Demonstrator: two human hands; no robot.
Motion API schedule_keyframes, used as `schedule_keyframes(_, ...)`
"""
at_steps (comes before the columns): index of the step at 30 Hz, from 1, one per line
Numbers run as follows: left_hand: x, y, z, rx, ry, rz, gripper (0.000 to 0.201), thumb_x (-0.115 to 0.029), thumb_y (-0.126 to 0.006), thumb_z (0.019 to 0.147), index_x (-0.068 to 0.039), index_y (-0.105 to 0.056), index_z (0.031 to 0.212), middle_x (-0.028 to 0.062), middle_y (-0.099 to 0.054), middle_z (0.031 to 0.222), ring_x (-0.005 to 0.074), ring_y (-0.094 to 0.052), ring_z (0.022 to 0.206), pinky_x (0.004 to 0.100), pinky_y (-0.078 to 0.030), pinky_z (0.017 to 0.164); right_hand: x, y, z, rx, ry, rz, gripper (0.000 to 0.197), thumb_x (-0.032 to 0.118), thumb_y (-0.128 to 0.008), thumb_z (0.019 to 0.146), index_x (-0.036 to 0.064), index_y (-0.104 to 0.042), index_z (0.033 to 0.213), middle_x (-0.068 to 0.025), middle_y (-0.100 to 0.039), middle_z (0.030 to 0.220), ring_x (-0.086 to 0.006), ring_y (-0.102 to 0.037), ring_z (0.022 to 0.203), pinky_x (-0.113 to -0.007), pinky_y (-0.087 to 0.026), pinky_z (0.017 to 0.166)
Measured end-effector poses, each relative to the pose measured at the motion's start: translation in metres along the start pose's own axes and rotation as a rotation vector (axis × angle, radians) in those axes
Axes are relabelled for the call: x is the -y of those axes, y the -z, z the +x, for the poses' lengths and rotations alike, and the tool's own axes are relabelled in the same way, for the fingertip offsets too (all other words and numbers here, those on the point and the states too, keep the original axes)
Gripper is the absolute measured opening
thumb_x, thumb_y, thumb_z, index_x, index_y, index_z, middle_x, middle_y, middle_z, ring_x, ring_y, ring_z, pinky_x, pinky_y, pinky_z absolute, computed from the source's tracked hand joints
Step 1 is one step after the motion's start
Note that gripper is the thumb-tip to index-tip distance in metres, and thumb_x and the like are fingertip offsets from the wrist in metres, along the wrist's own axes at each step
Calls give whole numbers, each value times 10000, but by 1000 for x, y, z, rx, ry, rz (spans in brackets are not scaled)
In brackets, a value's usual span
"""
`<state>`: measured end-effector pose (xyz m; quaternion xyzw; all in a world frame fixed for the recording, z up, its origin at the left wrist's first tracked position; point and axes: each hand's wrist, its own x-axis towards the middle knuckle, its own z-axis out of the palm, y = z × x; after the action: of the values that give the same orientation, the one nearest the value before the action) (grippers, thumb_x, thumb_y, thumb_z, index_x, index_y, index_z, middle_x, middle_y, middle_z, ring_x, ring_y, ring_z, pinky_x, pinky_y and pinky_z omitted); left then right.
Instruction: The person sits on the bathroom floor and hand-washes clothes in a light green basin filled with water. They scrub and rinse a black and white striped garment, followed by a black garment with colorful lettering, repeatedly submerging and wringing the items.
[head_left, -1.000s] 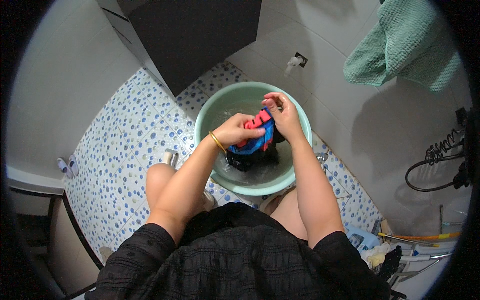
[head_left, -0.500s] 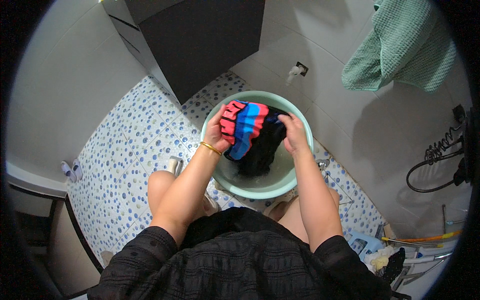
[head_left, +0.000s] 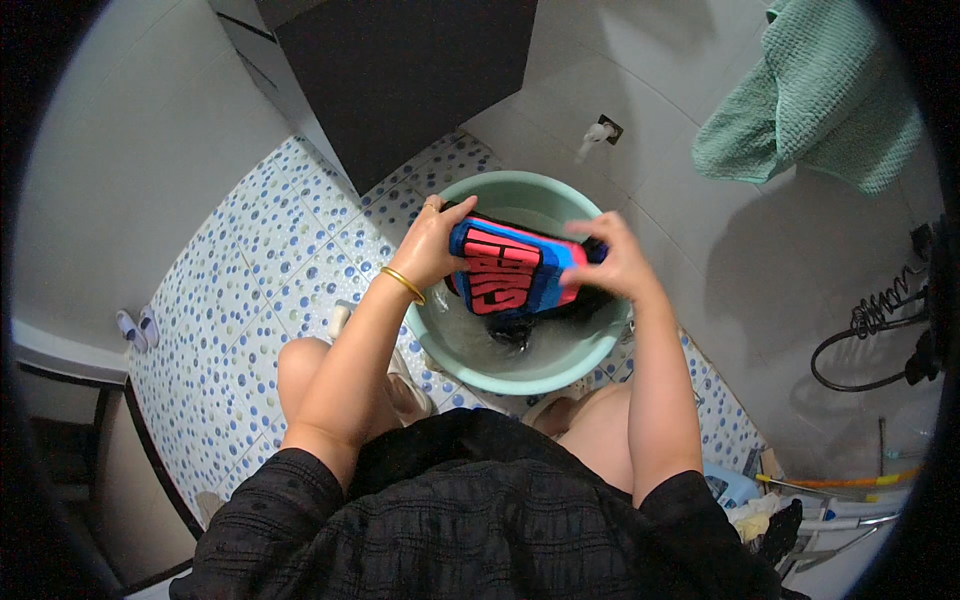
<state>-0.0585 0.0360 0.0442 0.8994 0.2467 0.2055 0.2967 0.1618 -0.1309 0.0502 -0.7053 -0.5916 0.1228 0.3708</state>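
Left hand (head_left: pixel 428 247): gripping cloth (head_left: pixel 500 272) above basin (head_left: pixel 508 384)
Right hand (head_left: pixel 615 262): gripping it too
Cloth: now flatter, so its print faces you

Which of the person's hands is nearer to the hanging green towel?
Right. The right hand is below and left of the green towel in the picture; the left hand is farther left, at the basin.

Cloth garment (head_left: pixel 505 272), smooth plastic basin (head_left: pixel 515 385), nubby towel (head_left: pixel 815 110)
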Motion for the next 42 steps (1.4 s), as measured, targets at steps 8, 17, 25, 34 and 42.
schedule_keyframes(8,15,1,10,54,-114,-426,300,-214,-735,622,12,-609,772,89,-516,977,193,-507,905,294,-405,811,-24,-21,4,-144,-249,1056,105,83,-479,759,16,-559,763,-77,-571,947,-163,-540,866,-296,-411,799)
schedule_keyframes(17,26,-109,20,-197,362,-1718,221,-235,-461,885,-71,-457,1033,51,-519,893,173,-534,801,302,-467,727,77,-90,4,-230,29,-7,313,255,-592,732,37,-581,956,-133,-528,1014,-271,-529,916,-334,-425,814)
schedule_keyframes(25,-11,-103,17,-176,741,-1623,327,-344,-415,898,-42,-529,949,46,-566,874,141,-523,771,271,-442,684,62,-108,16,-457,93,131,170,159,-598,716,30,-591,826,-154,-566,745,-298,-553,692,-382,-434,621)
schedule_keyframes(34,-13,-101,16,-130,740,-1517,152,-193,-547,803,-41,-553,798,43,-564,745,135,-536,623,271,-438,528,62,-106,21,-502,-69,150,174,182,-615,690,26,-540,708,-129,-535,628,-299,-530,583,-355,-436,542)
schedule_keyframes(42,-22,-84,9,28,646,-1358,183,-196,-546,785,-37,-588,866,54,-588,820,142,-553,730,276,-447,663,20,-97,35,-415,-213,84,179,213,-540,753,44,-599,753,-147,-577,658,-278,-554,582,-350,-436,527)
